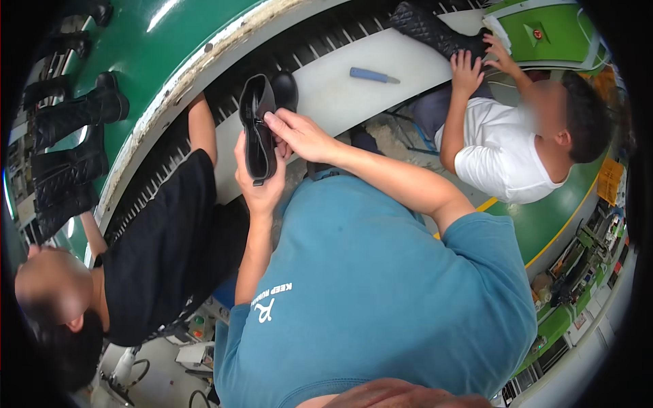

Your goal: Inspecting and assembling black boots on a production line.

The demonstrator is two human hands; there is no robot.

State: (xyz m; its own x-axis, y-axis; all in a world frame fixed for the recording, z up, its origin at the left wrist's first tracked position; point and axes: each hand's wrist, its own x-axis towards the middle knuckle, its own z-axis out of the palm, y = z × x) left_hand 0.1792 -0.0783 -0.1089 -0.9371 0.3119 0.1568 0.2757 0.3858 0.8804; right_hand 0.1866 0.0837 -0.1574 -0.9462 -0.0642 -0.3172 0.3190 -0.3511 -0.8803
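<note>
A black ankle boot [249, 102] is held up in front of me with its opening toward me, its dark inside showing. My left hand [262, 187] is closed round the end nearest me, where a small loop sticks out. My right hand [299, 134] pinches the boot's right edge, halfway along the opening; whatever small part lies under the fingertips is hidden. Just beyond that hand shows a rounded, shiny black toe [286, 90]. I cannot tell whether it belongs to the same boot.
A blue-handled tool [371, 74] lies on the white bench [326, 88]. To the right, a co-worker in white handles a quilted black boot [435, 30]. Another in black reaches across at left. Several black boots [81, 109] stand beyond the worn white rail [204, 54].
</note>
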